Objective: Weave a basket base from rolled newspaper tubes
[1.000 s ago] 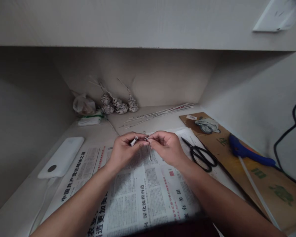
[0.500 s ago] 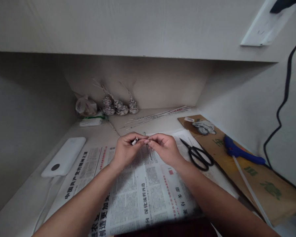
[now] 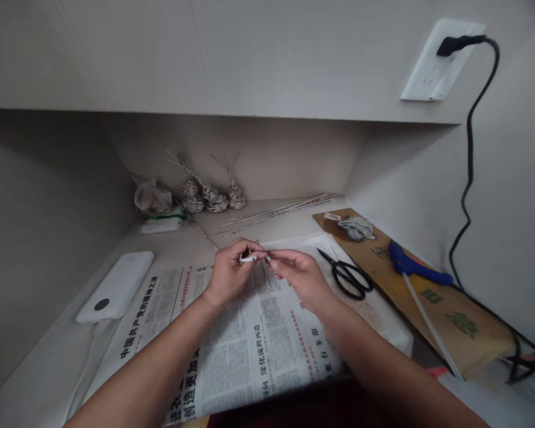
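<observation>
Above a spread newspaper (image 3: pixel 232 339), my left hand (image 3: pixel 229 270) pinches a thin white rolled paper stick (image 3: pixel 248 259) between thumb and fingers. My right hand (image 3: pixel 304 274) is closed in a pinch on the same paper piece, its fingertips almost meeting the left ones. A thin pale strand (image 3: pixel 268 282) dangles beneath the fingertips. The joint between the fingers is too small to make out. To the right of my right hand lie black-handled scissors (image 3: pixel 348 278), blades pointing away to the left.
Several woven paper gourds (image 3: pixel 236 196) stand at the back beside a plastic bag (image 3: pixel 151 197). Paper sticks (image 3: pixel 280 211) lie along the rear. A white power bank (image 3: pixel 116 285) is left. A blue glue gun (image 3: pixel 417 266) with a glue stick rests on cardboard (image 3: pixel 468 339), its cord (image 3: pixel 468 160) running to an outlet.
The view has shifted, bringing more of the outlet and cord into sight. The fingertips have parted slightly, and more of the white paper stick shows at my left hand.
</observation>
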A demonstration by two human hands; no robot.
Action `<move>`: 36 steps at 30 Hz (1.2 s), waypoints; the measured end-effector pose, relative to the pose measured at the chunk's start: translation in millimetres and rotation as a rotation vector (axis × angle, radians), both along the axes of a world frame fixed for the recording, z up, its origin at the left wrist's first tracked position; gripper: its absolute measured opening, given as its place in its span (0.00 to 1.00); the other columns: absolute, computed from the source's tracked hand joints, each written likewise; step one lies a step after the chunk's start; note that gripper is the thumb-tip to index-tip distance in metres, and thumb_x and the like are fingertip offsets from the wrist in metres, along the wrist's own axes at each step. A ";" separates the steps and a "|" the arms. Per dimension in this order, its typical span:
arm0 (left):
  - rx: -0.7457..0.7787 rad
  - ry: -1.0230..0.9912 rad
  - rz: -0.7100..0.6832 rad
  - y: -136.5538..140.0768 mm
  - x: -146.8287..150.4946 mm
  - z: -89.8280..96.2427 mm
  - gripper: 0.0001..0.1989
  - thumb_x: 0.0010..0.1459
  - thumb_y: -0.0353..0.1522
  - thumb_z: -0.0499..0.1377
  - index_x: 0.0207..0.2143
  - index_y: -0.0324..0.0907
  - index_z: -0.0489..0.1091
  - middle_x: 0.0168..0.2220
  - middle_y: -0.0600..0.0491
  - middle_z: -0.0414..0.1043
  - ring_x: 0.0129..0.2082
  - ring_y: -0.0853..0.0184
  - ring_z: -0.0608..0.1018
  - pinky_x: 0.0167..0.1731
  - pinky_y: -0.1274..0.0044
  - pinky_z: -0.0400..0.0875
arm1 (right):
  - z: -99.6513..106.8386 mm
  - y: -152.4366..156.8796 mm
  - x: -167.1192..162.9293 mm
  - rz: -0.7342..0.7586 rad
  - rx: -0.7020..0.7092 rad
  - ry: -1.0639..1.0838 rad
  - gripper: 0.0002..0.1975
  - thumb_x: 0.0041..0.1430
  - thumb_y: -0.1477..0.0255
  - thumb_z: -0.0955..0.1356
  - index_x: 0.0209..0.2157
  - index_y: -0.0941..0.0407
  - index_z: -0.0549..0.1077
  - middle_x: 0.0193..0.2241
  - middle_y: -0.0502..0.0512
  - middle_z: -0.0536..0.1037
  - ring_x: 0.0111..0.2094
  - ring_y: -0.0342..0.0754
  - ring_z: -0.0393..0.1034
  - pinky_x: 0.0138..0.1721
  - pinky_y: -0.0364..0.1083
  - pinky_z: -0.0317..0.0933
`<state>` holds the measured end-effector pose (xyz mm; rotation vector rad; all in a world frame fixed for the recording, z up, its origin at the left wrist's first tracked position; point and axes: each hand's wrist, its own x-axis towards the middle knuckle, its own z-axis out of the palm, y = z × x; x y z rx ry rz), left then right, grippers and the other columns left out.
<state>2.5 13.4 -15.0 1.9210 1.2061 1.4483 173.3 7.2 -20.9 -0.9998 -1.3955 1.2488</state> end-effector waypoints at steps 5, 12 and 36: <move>-0.036 -0.016 -0.052 -5.2 1.2 4.3 0.06 0.59 0.34 0.57 0.32 0.41 0.70 0.29 0.54 0.72 0.30 0.69 0.72 0.33 0.79 0.65 | 18.4 -26.1 7.4 -0.281 0.597 -0.384 0.11 0.53 0.73 0.72 0.40 0.51 0.78 0.40 0.54 0.79 0.45 0.51 0.70 0.49 0.54 0.64; -0.041 -0.034 -0.213 -13.7 3.4 5.4 0.04 0.58 0.26 0.53 0.35 0.42 0.66 0.30 0.55 0.69 0.30 0.70 0.71 0.33 0.79 0.65 | 29.7 -32.9 -13.6 -0.308 0.815 -0.528 0.09 0.54 0.68 0.73 0.39 0.49 0.77 0.35 0.53 0.78 0.41 0.52 0.68 0.45 0.54 0.62; 0.113 0.068 -0.273 -12.4 -0.6 5.2 0.05 0.63 0.32 0.51 0.39 0.42 0.63 0.33 0.54 0.67 0.34 0.68 0.71 0.35 0.77 0.64 | 52.8 -45.4 -5.6 -0.199 0.804 -0.545 0.06 0.61 0.69 0.68 0.38 0.51 0.78 0.32 0.50 0.78 0.39 0.47 0.69 0.46 0.49 0.59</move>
